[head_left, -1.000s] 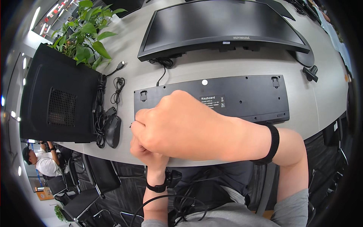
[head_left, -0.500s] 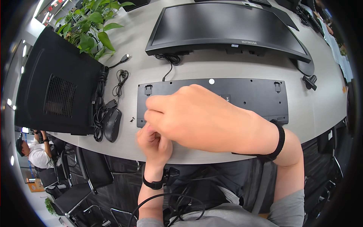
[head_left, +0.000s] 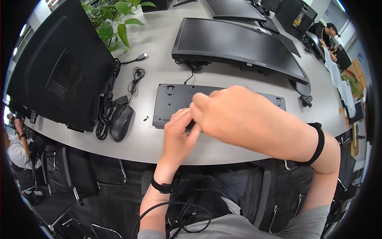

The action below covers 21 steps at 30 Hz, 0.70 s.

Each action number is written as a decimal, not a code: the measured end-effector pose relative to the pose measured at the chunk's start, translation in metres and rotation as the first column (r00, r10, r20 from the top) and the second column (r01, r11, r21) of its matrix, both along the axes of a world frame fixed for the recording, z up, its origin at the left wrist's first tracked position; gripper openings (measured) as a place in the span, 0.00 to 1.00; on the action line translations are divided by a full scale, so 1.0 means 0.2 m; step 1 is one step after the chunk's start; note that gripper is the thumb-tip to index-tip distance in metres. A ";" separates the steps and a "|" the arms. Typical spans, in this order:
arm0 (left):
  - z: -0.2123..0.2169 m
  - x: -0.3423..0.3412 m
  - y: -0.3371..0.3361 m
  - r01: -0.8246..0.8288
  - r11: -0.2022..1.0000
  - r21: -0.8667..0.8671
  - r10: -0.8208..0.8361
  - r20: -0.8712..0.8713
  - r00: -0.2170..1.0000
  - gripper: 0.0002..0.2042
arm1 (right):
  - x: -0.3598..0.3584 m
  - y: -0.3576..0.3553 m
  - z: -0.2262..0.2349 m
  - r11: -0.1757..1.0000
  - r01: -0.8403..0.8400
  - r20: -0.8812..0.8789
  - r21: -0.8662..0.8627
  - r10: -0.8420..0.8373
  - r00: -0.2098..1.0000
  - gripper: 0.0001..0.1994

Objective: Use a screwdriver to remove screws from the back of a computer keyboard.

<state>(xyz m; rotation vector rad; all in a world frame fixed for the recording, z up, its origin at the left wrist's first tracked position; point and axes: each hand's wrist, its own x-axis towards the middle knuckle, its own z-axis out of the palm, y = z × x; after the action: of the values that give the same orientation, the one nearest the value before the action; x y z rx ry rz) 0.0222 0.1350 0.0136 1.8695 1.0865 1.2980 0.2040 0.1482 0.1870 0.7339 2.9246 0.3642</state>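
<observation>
A black keyboard [head_left: 179, 97] lies face down on the table, its underside with fold-out feet and screw holes turned up. Over its near edge my two hands meet. My right hand [head_left: 238, 113] is closed, its fingers curled down and pressed together; whatever they hold is hidden behind the knuckles. Just below its fingertips, my left hand [head_left: 179, 133] has thumb and fingers bent in a pinch, with its tips out of sight against the right hand. A few small dark screws [head_left: 146, 118] are on the table, left of the keyboard.
Left of the keyboard are a black mouse [head_left: 121, 122], bundled cables [head_left: 105, 107] and a black computer case [head_left: 59, 67]. Behind it a monitor [head_left: 238, 44] lies tilted back, with a small black part [head_left: 305, 101] to its right. A leafy plant [head_left: 115, 24] stands far left; people work farther off.
Both hands have shifted right along the keyboard, still together and closed. The whole view has turned, bringing more of the far right side into sight. The screws stay beside the keyboard.
</observation>
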 end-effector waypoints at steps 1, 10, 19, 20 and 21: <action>0.00 0.00 0.00 0.003 1.000 -0.009 -0.004 -0.042 0.999 0.18 | 0.00 0.01 0.01 1.000 0.008 0.051 0.019 -0.009 0.999 0.07; -0.01 0.01 -0.02 0.024 0.996 0.081 -0.019 -0.066 0.998 0.28 | -0.07 0.03 -0.03 0.990 0.056 0.154 0.130 -0.076 0.985 0.07; -0.06 0.02 -0.01 0.023 0.997 0.076 -0.027 0.054 0.998 0.14 | -0.18 -0.01 -0.10 0.974 0.165 0.086 0.154 -0.180 0.980 0.13; -0.07 0.02 -0.01 0.018 0.997 0.074 -0.024 0.087 0.996 0.10 | -0.19 -0.01 -0.11 0.973 0.187 0.080 0.133 -0.199 0.977 0.15; -0.07 0.01 0.00 0.013 0.998 0.066 -0.021 0.117 0.993 0.07 | -0.20 -0.02 -0.12 0.970 0.212 0.096 0.122 -0.224 0.970 0.16</action>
<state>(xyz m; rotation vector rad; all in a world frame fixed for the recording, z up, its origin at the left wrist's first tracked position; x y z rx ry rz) 0.0248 0.1340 -0.0012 1.8197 0.9756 1.4305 0.1638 0.1441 0.1632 1.0062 2.7041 0.5299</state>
